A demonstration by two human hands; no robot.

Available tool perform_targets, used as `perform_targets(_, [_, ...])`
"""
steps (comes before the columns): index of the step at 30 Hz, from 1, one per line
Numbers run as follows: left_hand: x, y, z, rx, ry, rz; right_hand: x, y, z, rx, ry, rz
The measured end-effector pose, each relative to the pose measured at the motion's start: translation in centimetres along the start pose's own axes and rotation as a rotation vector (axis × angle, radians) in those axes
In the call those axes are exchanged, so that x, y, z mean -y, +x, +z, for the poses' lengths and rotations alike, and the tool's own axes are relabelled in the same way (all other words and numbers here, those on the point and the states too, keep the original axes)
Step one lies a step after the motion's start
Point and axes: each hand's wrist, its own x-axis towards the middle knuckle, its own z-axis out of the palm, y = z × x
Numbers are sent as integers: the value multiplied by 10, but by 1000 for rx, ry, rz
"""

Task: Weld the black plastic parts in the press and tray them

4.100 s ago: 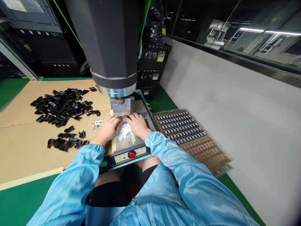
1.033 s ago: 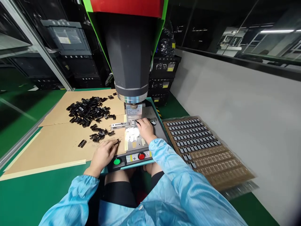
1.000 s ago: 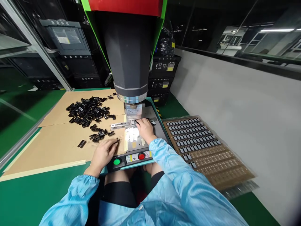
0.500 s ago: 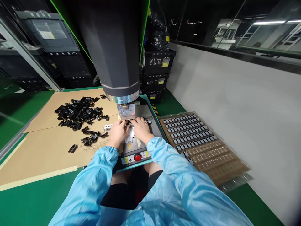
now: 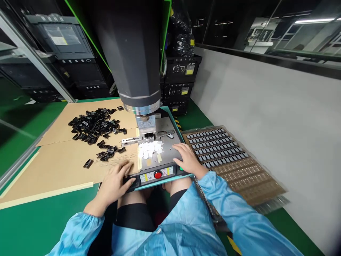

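Resting on the front edge of the press base, both hands sit at opposite ends of the control strip (image 5: pixel 156 175): left hand (image 5: pixel 114 181) lies flat, fingers spread loosely over the left end where a button would be, covering it; right hand (image 5: pixel 188 160) lies palm down at the right end, fingertips over a green button (image 5: pixel 181 168) that barely shows. Neither hand pinches or holds anything. Red button (image 5: pixel 158 174) sits between them, untouched. Key relation: the small dark part (image 5: pixel 148 135) seated in the fixture lies straight ahead of both hands, on the centreline under the horn (image 5: pixel 145 122), well apart from the fingers; both hands are about equally far, right maybe slightly nearer. Part looks black, glossy and short; its long axis seems to run left-right, but it's too small to be sure. Horn hangs just above it, a gap showing. A metal clamp bar (image 5: pixel 130 141) points in from the left, and white tape scraps (image 5: pixel 149 148) cover the plate just in front of the fixture. Pile of loose black parts (image 5: pixel 93 122) lies on cardboard (image 5: pixel 53 167) to the left of the green worktop (image 5: pixel 32 227); tray of slotted parts (image 5: pixel 221 149) sits to the right, just beside the right hand.
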Motion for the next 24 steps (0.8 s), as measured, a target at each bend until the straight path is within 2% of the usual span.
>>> perform_targets(2, [1, -23, 2, 47, 69, -17, -13, -27, -8, 101, -50, 11])
perform_targets(4, [0, -30, 4, 54, 103, -43, -21, -41, -11, 158, -114, 27])
perform_targets(11, [0, -20, -7, 45, 8, -59, -23, -36, -2, 130, -185, 43])
perform_targets(14, [23, -23, -20, -90, -85, -122, -21, -27, 4, 53, -152, 68])
perform_targets(18, [76, -29, -41, -325, 23, -462, -13, -3, 18, -45, -103, 51])
perform_targets(21, [107, -30, -49, -334, 86, -672, -4, 25, 33, -87, -72, 41])
perform_targets(24, [118, -28, -48, -257, 35, -739, 3, 52, 48, -120, -40, 61])
